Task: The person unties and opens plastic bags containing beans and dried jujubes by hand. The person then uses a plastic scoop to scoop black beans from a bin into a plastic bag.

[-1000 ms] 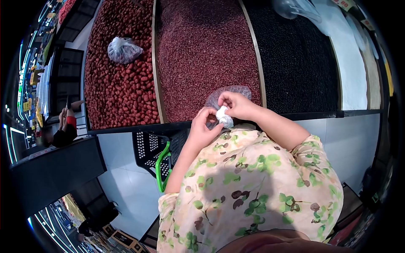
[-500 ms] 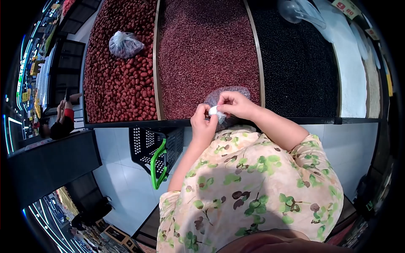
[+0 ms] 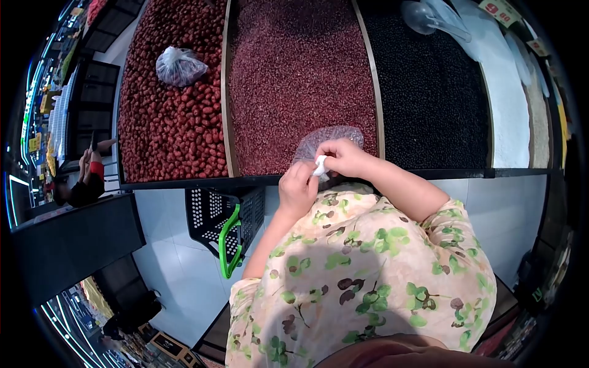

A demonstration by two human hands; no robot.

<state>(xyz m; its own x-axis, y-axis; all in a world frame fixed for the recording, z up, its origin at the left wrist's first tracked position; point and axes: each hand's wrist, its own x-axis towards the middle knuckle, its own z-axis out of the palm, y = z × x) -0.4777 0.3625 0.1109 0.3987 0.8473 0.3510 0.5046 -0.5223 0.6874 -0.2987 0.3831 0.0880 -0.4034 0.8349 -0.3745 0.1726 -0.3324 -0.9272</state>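
A clear plastic bag (image 3: 310,144) rests at the front edge of the small red beans (image 3: 300,80), partly hidden behind my hands; how full it is I cannot make out. Its bunched white neck (image 3: 320,164) stands between my fingertips. My left hand (image 3: 297,189) is closed, thumb and fingers pinching the lower left of that neck. From the other side my right hand (image 3: 346,158) pinches it with bent fingers. Both hands are close together over the bin's black front rim.
Red dates (image 3: 178,129) fill the left bin, with a tied plastic bag (image 3: 181,66) on top. Black beans (image 3: 429,98) lie to the right, a clear scoop (image 3: 420,18) at their back. A black basket with a green handle (image 3: 230,242) stands below left. Another person (image 3: 89,181) is far left.
The white neck of the bag has turned more upright and shifted slightly right between my fingers. My hands have drawn closer together. The tied bag stays on the dates.
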